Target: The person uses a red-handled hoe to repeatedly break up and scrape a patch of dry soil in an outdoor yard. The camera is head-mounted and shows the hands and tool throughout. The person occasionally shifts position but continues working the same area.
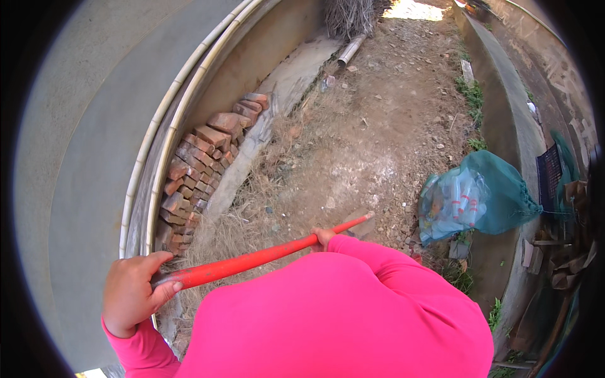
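A long red pole (246, 262), worn and scuffed along its length, runs slantwise in front of my body. Its dark near end sits in my left hand (134, 286), fingers wrapped around it and thumb along the side. Farther along, my right hand (323, 237) grips the pole close to my pink-sleeved chest. The pole's far end points down toward the dirt ground (368, 156), and I cannot tell whether a tool head is fixed there.
Stacked red bricks (198, 163) lie along the left wall under bamboo poles (163, 175). A green mesh bag (501, 193) of plastic bottles rests at the low concrete wall (515, 94) on the right. Ahead are a pipe-like tube (352, 49) and a bundle of dry twigs (350, 19).
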Tool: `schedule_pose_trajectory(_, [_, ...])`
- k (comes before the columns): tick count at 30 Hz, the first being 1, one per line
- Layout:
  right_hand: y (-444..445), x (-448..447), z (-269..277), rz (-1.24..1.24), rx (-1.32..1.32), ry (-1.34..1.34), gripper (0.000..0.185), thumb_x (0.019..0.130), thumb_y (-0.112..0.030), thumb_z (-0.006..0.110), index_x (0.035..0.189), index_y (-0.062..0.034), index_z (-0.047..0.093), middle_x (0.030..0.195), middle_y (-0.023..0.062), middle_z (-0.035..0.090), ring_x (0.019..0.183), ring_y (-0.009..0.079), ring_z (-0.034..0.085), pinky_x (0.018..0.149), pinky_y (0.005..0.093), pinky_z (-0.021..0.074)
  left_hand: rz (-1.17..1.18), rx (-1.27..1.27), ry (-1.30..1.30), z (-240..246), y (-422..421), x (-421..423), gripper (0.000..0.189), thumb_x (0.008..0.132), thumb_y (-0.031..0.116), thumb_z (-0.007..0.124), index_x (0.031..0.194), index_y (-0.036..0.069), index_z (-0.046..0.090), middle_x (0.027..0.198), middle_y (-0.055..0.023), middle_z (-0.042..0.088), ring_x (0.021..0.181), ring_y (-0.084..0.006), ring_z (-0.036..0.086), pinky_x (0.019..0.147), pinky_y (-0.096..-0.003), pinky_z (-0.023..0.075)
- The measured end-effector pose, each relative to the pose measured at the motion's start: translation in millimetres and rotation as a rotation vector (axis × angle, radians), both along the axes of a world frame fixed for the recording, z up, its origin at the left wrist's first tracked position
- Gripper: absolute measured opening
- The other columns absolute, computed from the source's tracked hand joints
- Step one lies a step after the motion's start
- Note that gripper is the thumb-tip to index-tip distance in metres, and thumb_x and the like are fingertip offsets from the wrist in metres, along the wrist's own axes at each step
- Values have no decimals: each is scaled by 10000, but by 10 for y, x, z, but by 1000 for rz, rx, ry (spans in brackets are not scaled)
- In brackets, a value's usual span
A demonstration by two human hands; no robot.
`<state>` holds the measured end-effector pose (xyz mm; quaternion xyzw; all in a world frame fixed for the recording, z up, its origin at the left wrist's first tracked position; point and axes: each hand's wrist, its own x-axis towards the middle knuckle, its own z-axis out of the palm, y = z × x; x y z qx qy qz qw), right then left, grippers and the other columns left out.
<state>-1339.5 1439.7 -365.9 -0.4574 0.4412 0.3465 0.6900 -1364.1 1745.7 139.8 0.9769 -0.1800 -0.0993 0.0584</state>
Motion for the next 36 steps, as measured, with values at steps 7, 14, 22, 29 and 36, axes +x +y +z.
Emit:
schedule_pose_trajectory(7, [-45, -71, 111, -1, 67, 45, 289, 948, -394, 574, 905, -112, 618, 684, 53, 595, 562, 199, 588, 594, 409, 569, 0, -31, 5, -12, 2, -129, 494, 705, 345, 829, 1062, 27, 703, 775, -175, 676, 697, -372, 661, 637, -425, 509])
schedule_pose_trajectory(14, [490, -499, 138, -235, 53, 4, 204, 939, -222, 588, 1021, -36, 583, 922, 139, 663, 764, 280, 687, 642, 457, 606, 134, 34, 305, -202, 466, -620, 515, 681, 289, 853, 1048, -28, 680, 781, -196, 659, 677, -337, 643, 661, -383, 502])
schedule_pose_trajectory(22, [998, -714, -24, -300, -23, 38, 289, 921, -90, 581, 1145, 48, 461, 958, 205, 652, 831, 374, 712, 708, 551, 622, 219, 223, 410, -576, 1036, -1209, 378, 708, 203, 825, 1025, 55, 683, 827, -188, 689, 793, -403, 673, 700, -455, 518])
schedule_pose_trajectory(29, [1044, -728, -143, -269, -45, 66, 263, 950, -90, 558, 1166, 24, 460, 982, 192, 648, 861, 380, 708, 740, 555, 619, 161, 216, 292, -682, 1126, -1411, 363, 726, 229, 813, 997, 32, 672, 807, -193, 684, 781, -419, 659, 696, -481, 507])
schedule_pose_trajectory(36, [964, -724, -67, -227, -32, 35, 264, 951, -103, 557, 1163, 22, 462, 1001, 188, 651, 875, 378, 706, 757, 548, 613, 132, 265, 250, -658, 1060, -1403, 365, 716, 229, 816, 990, 31, 677, 796, -193, 679, 770, -418, 654, 698, -481, 504])
